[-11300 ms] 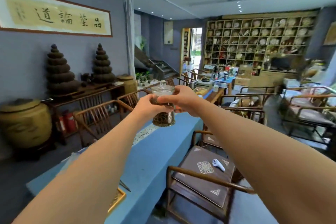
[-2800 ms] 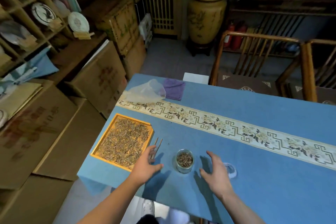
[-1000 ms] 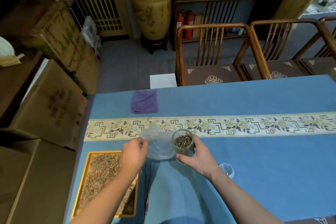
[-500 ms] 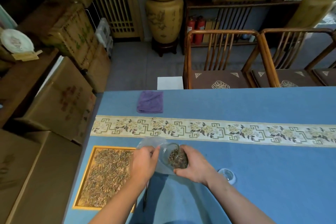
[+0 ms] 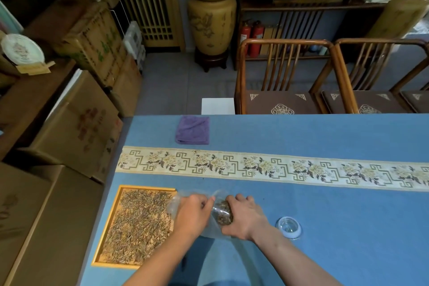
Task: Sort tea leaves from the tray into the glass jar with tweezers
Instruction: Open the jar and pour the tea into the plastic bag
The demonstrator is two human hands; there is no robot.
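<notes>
The glass jar lies tipped on its side between the two hands, low over the counter, with tea leaves heaped inside it. The right hand has its grip wrapped round the jar's right end, fingers curled over the top and thumb beneath. The left hand has its grip closed on a clear plastic bag, pinching the film just beside the jar's left end; the bag bunches around that end and spreads under both hands. The jar's long axis runs roughly left to right, and its mouth appears to point left, towards the bag, though the film blurs the rim. Left of the hands, touching the bag's edge, sits the wooden tray spread with loose tea leaves. The jar's glass lid lies flat on the counter right of the right hand, apart from it. The counter wears a blue cloth crossed by a patterned runner, with a folded purple cloth beyond. Past the far edge stand wooden chairs, a large yellow ceramic urn, and stacked cardboard boxes at left.
</notes>
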